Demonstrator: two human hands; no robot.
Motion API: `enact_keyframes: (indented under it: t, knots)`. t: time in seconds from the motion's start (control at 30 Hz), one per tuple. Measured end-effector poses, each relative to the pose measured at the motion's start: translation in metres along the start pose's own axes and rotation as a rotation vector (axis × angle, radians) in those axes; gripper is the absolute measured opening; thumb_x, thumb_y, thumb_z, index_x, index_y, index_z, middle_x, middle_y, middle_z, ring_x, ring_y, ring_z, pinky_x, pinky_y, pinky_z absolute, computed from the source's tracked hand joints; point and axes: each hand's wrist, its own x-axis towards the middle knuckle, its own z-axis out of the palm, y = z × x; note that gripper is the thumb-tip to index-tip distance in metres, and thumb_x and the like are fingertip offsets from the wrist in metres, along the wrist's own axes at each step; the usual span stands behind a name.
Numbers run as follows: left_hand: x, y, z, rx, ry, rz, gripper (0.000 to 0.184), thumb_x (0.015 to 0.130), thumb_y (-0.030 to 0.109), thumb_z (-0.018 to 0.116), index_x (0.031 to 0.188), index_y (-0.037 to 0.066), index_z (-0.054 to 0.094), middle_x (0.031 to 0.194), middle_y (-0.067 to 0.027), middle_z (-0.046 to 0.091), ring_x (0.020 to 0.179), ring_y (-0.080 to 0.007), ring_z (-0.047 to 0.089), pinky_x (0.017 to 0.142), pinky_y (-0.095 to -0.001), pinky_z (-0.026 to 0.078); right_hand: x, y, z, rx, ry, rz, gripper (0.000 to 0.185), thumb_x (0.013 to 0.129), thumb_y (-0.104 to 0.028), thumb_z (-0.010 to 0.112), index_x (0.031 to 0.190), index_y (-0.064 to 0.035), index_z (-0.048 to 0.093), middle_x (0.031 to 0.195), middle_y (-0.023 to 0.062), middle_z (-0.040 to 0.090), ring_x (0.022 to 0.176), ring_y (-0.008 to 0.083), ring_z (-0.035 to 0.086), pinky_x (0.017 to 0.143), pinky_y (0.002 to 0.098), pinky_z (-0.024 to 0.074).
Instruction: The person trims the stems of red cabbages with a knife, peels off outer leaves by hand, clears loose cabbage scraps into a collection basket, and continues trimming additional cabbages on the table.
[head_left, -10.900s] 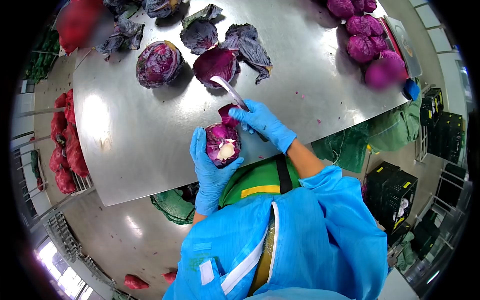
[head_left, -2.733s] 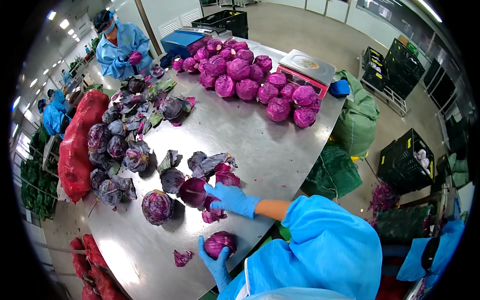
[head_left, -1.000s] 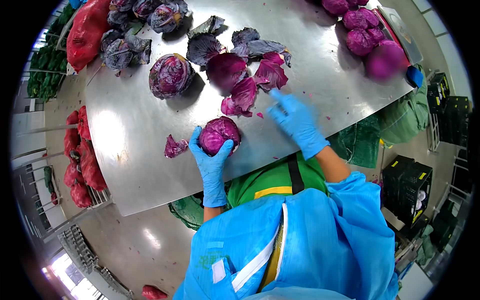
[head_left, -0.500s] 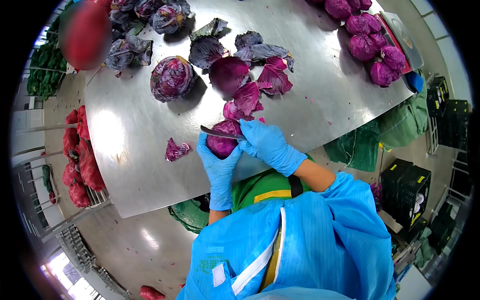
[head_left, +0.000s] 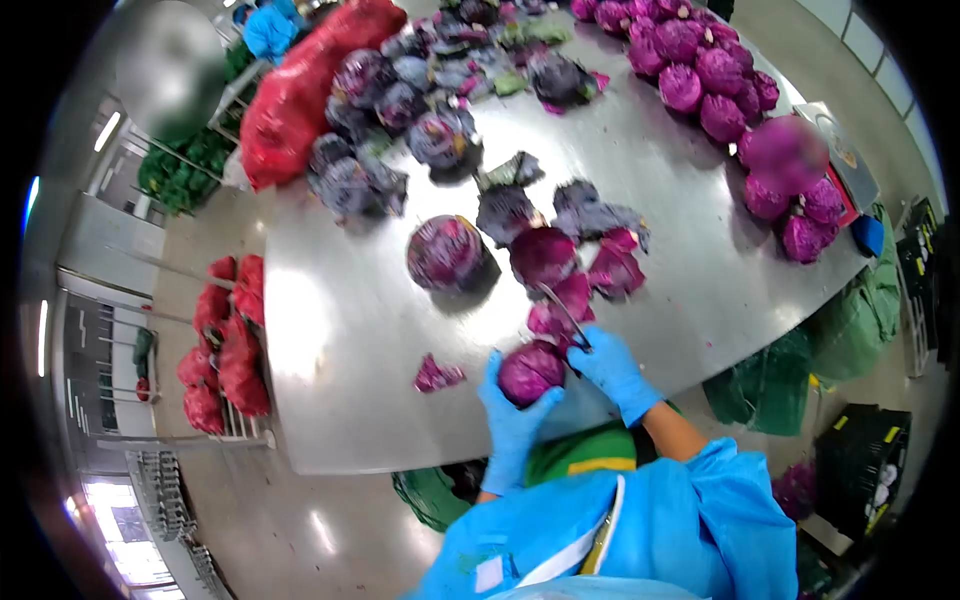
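Observation:
My left hand (head_left: 514,412), in a blue glove, is wrapped round the lower left side of a red cabbage (head_left: 531,374) at the table's near edge. In my right hand (head_left: 606,368), also gloved, is a knife (head_left: 566,312) whose blade points up and away, beyond the cabbage. Peeled purple leaves (head_left: 562,300) lie just past the blade. Farther off are a cupped outer leaf (head_left: 543,256) and darker leaves (head_left: 598,214). A whole red cabbage (head_left: 446,252) rests to the left of them. One torn leaf piece (head_left: 438,374) lies left of my left hand.
Smooth purple cabbages (head_left: 720,72) are heaped at the far right of the metal table (head_left: 360,420), near a flat grey device (head_left: 838,150). Untrimmed cabbages (head_left: 352,188) and a red mesh sack (head_left: 300,95) occupy the far left. Black crates (head_left: 860,465) stand on the floor at right.
The knife blade, earlier across the top of the cabbage, now points away beyond it. My right hand has shifted to the cabbage's right side. The camera view has turned, showing more of the table's far side.

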Motion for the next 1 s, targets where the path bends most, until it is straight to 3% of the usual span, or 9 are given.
enact_keyframes:
  t: [0.07, 0.1, 0.2, 0.37, 0.57, 0.67, 0.73, 0.83, 1.0]
  knots:
    - [0.003, 0.009, -0.009, -0.352, -0.040, -0.220, 0.107, 0.061, 0.027, 0.090, 0.143, -0.003, 0.027, 0.137, -0.0190, 0.038, 0.120, -0.0272, 0.048, 0.101, -0.0378, 0.043, -0.014, -0.025, -0.007, 0.014, -0.093, -0.089, 0.026, 0.079, -0.026, 0.062, 0.090, -0.0029, 0.060, 0.080, 0.0207, 0.061, 0.073, 0.0393, 0.061, 0.066, 0.0465, 0.0488]
    - [0.005, 0.018, -0.016, -0.357, -0.034, -0.289, 0.101, 0.064, 0.024, 0.089, 0.141, -0.004, 0.030, 0.134, -0.0184, 0.042, 0.117, -0.0257, 0.051, 0.099, -0.0354, 0.045, -0.018, -0.021, 0.002, -0.060, -0.071, -0.309, 0.024, 0.080, -0.025, 0.062, 0.091, -0.0041, 0.059, 0.083, 0.0192, 0.060, 0.074, 0.0381, 0.060, 0.067, 0.0460, 0.0484]
    - [0.010, -0.009, -0.019, -0.412, 0.041, -0.422, 0.092, 0.066, 0.025, 0.088, 0.137, -0.004, 0.036, 0.133, -0.0167, 0.047, 0.118, -0.0247, 0.051, 0.101, -0.0354, 0.043, -0.027, -0.016, 0.018, -0.062, -0.086, -0.339, 0.021, 0.079, -0.019, 0.063, 0.093, -0.0033, 0.059, 0.085, 0.0185, 0.060, 0.075, 0.0359, 0.060, 0.067, 0.0439, 0.0487]
    - [0.001, -0.007, -0.018, -0.347, 0.037, -0.259, 0.098, 0.058, 0.026, 0.091, 0.135, -0.002, 0.037, 0.136, -0.0164, 0.042, 0.123, -0.0259, 0.046, 0.106, -0.0379, 0.039, 0.003, -0.022, -0.022, 0.061, -0.018, -0.117, 0.023, 0.081, -0.019, 0.065, 0.096, -0.0026, 0.065, 0.089, 0.0175, 0.063, 0.076, 0.0319, 0.063, 0.070, 0.0394, 0.0507]
    - [0.002, -0.005, -0.024, -0.300, -0.034, -0.143, 0.101, 0.057, 0.027, 0.091, 0.137, 0.002, 0.036, 0.137, -0.0151, 0.042, 0.123, -0.0264, 0.046, 0.107, -0.0391, 0.038, 0.044, -0.003, -0.058, -0.208, 0.331, -0.463, 0.052, 0.080, -0.025, 0.073, 0.124, -0.0028, 0.057, 0.113, 0.0181, 0.061, 0.099, 0.0244, 0.062, 0.084, 0.0340, 0.0503]
    - [0.009, 0.009, -0.022, -0.202, -0.069, -0.129, 0.101, 0.057, 0.027, 0.090, 0.138, 0.002, 0.035, 0.137, -0.0156, 0.042, 0.123, -0.0263, 0.047, 0.105, -0.0382, 0.040, -0.001, -0.030, -0.033, -0.186, -0.189, -0.423, 0.064, 0.079, -0.034, 0.075, 0.129, -0.0025, 0.053, 0.122, 0.0189, 0.057, 0.106, 0.0281, 0.060, 0.089, 0.0349, 0.0487]
    - [0.012, 0.011, -0.019, -0.153, -0.095, -0.088, 0.101, 0.058, 0.027, 0.089, 0.138, 0.001, 0.035, 0.137, -0.0160, 0.042, 0.122, -0.0259, 0.047, 0.104, -0.0379, 0.041, -0.015, -0.036, -0.012, -0.282, -0.259, -0.379, 0.070, 0.076, -0.052, 0.069, 0.124, -0.0045, 0.054, 0.109, 0.0208, 0.058, 0.098, 0.0369, 0.060, 0.086, 0.0440, 0.0485]
    - [0.014, 0.016, -0.016, 0.031, -0.098, 0.025, 0.099, 0.059, 0.024, 0.087, 0.139, 0.000, 0.034, 0.134, -0.0170, 0.044, 0.120, -0.0266, 0.050, 0.103, -0.0372, 0.042, -0.015, -0.026, 0.003, -0.250, -0.150, -0.380, 0.066, 0.080, -0.053, 0.063, 0.123, -0.0046, 0.054, 0.103, 0.0206, 0.058, 0.092, 0.0367, 0.062, 0.076, 0.0453, 0.0514]
    - [0.015, 0.029, -0.012, 0.010, -0.115, -0.025, 0.097, 0.060, 0.023, 0.086, 0.139, 0.001, 0.034, 0.133, -0.0172, 0.045, 0.119, -0.0271, 0.050, 0.100, -0.0369, 0.044, -0.018, -0.028, 0.000, -0.703, -0.096, -0.598, 0.052, 0.084, -0.031, 0.063, 0.127, -0.0030, 0.052, 0.094, 0.0155, 0.059, 0.077, 0.0304, 0.063, 0.059, 0.0420, 0.0515]
